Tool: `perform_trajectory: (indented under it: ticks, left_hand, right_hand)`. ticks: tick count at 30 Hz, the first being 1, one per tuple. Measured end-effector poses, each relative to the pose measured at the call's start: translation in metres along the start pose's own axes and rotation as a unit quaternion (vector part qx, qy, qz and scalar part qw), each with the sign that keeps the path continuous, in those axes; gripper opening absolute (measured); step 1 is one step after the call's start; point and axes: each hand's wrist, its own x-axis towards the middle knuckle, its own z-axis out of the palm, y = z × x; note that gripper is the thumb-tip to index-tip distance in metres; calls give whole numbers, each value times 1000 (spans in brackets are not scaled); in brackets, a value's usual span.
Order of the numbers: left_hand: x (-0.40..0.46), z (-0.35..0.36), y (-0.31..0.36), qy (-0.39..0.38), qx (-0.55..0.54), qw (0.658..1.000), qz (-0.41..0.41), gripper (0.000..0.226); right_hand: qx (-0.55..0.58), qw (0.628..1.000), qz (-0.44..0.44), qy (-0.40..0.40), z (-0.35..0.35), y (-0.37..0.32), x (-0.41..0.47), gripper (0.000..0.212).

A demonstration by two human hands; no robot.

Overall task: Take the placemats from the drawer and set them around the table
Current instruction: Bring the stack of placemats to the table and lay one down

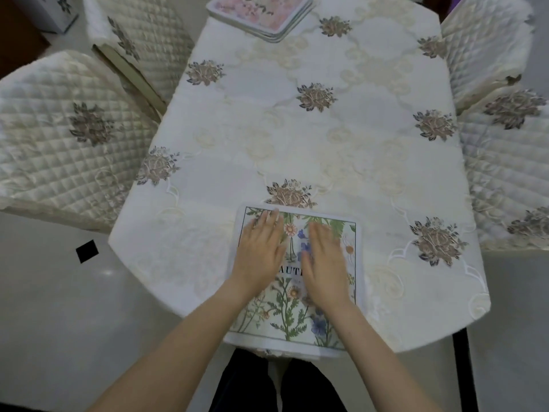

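Flat hands (pixel 292 254), glossy square floral placemat (pixel 294 319)

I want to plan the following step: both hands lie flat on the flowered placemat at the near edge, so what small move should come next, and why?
Probably lift both hands, left hand and right hand, off the placemat and reach for the stack of placemats at the far end. This mat already lies flat at the near edge; the other sides show none.
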Motion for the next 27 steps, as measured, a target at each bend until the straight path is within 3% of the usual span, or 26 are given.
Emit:
perform_trajectory:
  ticks: [4, 8, 19, 24, 27]
  left_hand:
    - [31, 34, 1, -33, 0, 999, 41, 58]
    - [36, 55, -7, -18, 9, 999, 38, 59]
    - [6, 34, -83, -4, 39, 999, -18, 59]
    - [1, 21, -57, -1, 72, 996, -52, 61]
    - [-27, 22, -7, -8, 13, 1000, -11, 60]
  right_hand:
    - [23, 999, -18, -21, 37, -11, 40, 56]
    - [-49, 998, -31, -18, 54, 7, 47, 57]
    - [-122, 991, 46, 11, 19, 91, 21, 64]
    - [-92, 990, 98, 50, 11, 75, 9, 67]
    - [-8, 993, 93, 67, 10, 42, -26, 65]
